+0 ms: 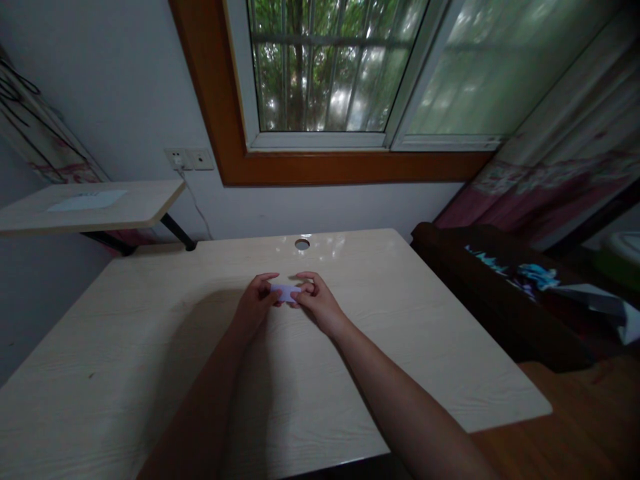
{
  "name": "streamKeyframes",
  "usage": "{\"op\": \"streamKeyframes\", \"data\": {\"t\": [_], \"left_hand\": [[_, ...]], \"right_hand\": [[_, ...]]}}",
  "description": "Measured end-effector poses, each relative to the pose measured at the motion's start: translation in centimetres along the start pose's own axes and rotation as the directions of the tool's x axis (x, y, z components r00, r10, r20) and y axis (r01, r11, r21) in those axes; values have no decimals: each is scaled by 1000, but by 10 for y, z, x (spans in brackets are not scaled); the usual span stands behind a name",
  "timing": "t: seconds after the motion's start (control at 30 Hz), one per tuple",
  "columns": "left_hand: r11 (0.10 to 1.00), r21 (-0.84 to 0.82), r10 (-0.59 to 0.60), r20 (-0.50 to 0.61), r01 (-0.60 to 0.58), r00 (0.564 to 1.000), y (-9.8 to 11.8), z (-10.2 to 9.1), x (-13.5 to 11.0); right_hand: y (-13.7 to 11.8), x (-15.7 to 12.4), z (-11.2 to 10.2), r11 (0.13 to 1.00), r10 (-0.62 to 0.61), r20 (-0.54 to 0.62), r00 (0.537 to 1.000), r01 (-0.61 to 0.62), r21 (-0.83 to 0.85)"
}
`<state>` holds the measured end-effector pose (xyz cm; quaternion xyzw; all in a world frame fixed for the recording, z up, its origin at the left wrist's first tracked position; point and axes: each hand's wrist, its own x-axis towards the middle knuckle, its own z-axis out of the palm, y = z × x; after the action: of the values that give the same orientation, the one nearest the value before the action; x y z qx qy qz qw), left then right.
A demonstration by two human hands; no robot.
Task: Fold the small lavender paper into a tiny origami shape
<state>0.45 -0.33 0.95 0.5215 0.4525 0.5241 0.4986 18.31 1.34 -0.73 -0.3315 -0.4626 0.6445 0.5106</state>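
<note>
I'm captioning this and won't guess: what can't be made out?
Head view:
Small flat lilac piece: left hand and right hand partly cover it; too small to tell material.
Whitish sheet on light wooden shelf: marks too small to read.
Pale wood-grain table: near left corner cut off by picture edge.

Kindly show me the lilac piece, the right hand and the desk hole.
Lilac piece [286,293], head view: its middle, between the thumbs.
Right hand [320,304], head view: its middle.
Desk hole [302,245], head view: its centre.
</note>
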Motion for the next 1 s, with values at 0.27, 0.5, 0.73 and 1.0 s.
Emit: {"op": "streamKeyframes", "data": {"t": [0.27, 0.5, 0.73, 1.0], "left_hand": [[992, 91, 82, 91, -90, 993, -2, 2, -4], [982, 97, 147, 125, -160, 981, -5, 2, -3], [980, 107, 157, 119, -170, 980, -6, 2, -2], [975, 117, 172, 131, -187, 976, -9, 0, -2]], "right_hand": [[-12, -3, 0, 989, 93, -14, 996, -90, 117], [-17, -4, 0, 973, 162, 32, 986, -165, 163], [-16, -4, -1, 974, 148, 52, 988, -155, 165], [-15, -4, 0, 977, 139, 38, 990, -143, 158]]}}
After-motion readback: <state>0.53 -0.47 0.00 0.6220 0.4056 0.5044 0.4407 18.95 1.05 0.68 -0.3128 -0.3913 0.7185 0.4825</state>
